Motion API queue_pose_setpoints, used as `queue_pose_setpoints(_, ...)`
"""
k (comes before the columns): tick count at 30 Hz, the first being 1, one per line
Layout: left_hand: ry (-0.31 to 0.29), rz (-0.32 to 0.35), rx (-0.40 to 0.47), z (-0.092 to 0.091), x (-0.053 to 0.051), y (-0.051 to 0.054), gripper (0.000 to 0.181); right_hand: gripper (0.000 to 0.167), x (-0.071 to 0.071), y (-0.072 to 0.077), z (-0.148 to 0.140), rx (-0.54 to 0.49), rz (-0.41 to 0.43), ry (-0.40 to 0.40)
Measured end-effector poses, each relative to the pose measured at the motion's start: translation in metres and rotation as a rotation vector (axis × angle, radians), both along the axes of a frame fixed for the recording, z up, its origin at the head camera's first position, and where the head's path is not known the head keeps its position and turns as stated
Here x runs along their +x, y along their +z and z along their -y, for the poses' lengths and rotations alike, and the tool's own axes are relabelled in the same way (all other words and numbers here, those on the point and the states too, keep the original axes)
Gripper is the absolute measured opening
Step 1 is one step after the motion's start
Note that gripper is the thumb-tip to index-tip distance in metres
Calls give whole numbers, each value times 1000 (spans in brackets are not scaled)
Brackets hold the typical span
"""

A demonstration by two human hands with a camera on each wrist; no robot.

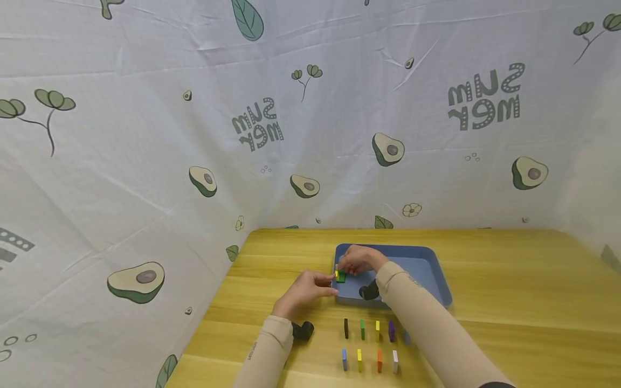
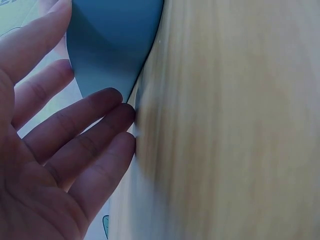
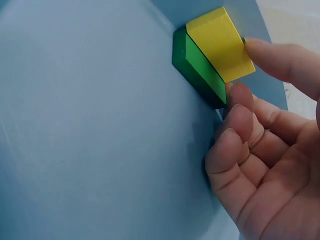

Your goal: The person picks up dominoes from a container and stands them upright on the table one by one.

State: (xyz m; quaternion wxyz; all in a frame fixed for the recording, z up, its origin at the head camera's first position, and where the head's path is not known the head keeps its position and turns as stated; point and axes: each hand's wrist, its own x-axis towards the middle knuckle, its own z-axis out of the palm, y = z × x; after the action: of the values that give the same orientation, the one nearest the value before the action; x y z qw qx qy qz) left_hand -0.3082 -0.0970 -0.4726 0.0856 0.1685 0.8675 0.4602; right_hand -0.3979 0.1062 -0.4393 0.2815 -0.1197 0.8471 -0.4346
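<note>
In the head view a blue tray [image 1: 419, 269] lies on the wooden table, with my right hand [image 1: 358, 260] reaching into its left end. Thumb and fingertips of that hand pinch a small yellow block [image 3: 220, 45]. A green block [image 3: 204, 70] sits on the tray floor right against the yellow one, near the wall. My left hand [image 1: 305, 291] is at the outside of the tray's left wall, holding no block. Its fingers [image 2: 75, 117] are spread and only slightly bent, with tips touching the tray's side [image 2: 115, 50].
Two rows of small upright blocks stand in front of the tray: a black block [image 1: 346, 328], a purple block [image 1: 391, 331] and others behind, an orange block [image 1: 379, 361] among several nearer. My right forearm partly covers the rows' right end. A printed cloth [image 1: 339, 118] hangs behind the table.
</note>
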Motion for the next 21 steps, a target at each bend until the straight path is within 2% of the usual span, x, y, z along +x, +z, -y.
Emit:
queue_pose_setpoints(6, 0, 4, 6, 0, 1, 3, 49, 23, -1, 3, 2, 54, -12, 60)
queue_pose_setpoints(12, -4, -5, -1, 0, 0, 3, 47, 17, -3, 0, 1, 84, -18, 96)
queue_pose_setpoints(16, 3, -3, -3, 0, 0, 1, 48, 21, -2, -1, 1, 70, -15, 84)
queue_pose_setpoints(21, 12, 3, 5, -1, 0, 0, 49, 22, -2, -2, -1, 5, 7, 38)
